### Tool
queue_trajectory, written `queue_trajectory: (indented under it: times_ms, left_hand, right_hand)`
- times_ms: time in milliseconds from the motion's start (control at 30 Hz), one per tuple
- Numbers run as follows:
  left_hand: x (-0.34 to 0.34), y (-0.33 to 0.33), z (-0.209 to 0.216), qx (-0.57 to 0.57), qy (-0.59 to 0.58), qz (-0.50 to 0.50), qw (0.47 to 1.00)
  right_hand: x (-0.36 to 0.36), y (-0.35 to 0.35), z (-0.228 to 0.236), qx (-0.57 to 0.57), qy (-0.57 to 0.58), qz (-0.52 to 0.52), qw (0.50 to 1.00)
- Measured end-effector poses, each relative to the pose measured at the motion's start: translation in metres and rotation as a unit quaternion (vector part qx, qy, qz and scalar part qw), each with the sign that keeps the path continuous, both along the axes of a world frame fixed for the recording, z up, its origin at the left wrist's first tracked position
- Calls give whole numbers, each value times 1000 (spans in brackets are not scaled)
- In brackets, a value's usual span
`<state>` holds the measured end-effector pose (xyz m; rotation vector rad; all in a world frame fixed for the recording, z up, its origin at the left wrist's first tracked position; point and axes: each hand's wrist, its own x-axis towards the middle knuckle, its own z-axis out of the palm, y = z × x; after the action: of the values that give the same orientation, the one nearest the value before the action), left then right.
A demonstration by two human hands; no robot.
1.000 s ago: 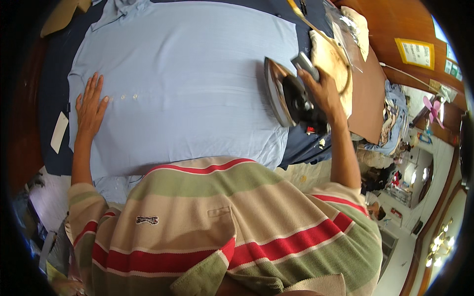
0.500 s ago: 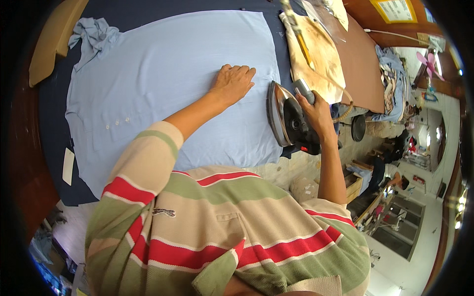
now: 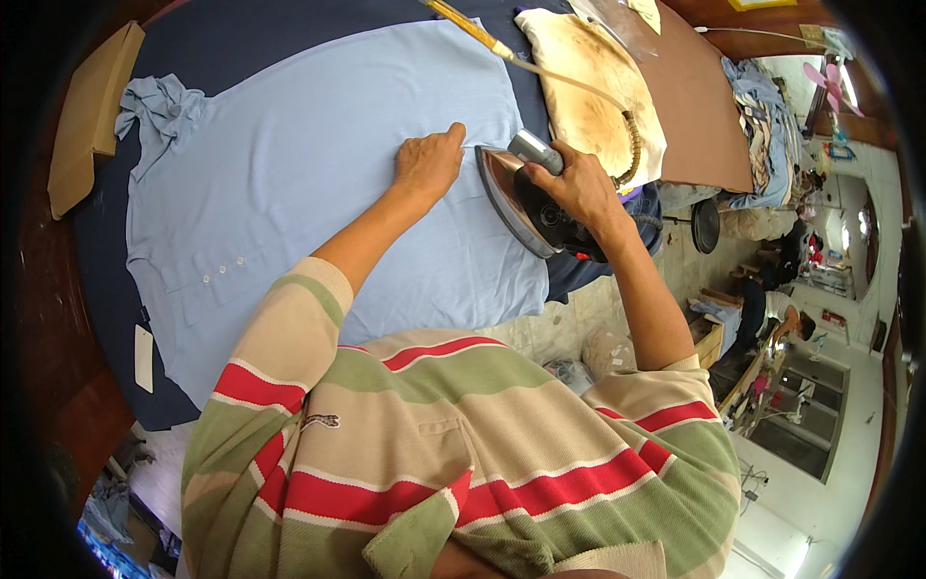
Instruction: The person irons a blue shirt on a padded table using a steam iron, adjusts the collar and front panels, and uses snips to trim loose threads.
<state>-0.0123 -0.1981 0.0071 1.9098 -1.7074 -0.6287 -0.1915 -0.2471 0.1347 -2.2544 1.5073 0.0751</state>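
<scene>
A light blue shirt (image 3: 289, 164) lies spread on a dark blue cloth (image 3: 280, 34), with small white buttons (image 3: 224, 270) at its lower left and a bunched sleeve (image 3: 164, 111) at the far left. On its right part, my left hand (image 3: 429, 164) has curled fingers pressed together against the fabric, seemingly pinching it; the fingertips are partly hidden. My right hand (image 3: 584, 188) is wrapped around the grey and black handle of a steam iron (image 3: 526, 207). The iron's soleplate rests on the shirt near its right edge, a short way right of my left hand.
A hose (image 3: 579, 85) runs from a yellow-brown rod to the iron. Beyond it lies a scorched cream cloth pad (image 3: 593, 87) beside a brown board (image 3: 704, 125). A cardboard piece (image 3: 92, 125) stands at far left, a white tag (image 3: 144, 357) below. Another person (image 3: 786, 314) sits at far right.
The iron in my right hand has moved left and slightly up, onto the shirt. My left hand has shifted a little left, its fingers now drawn together. The hose has swung left.
</scene>
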Motion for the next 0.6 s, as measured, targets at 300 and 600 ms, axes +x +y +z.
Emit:
queue_trajectory:
  times_ms: [300, 600]
  left_hand:
    - [98, 106, 5, -91, -104, 123, 983]
    - [216, 282, -34, 161, -345, 336, 861]
  right_hand:
    - [-12, -16, -7, 10, -27, 6, 1000]
    - [7, -20, -4, 2, 25, 49, 998]
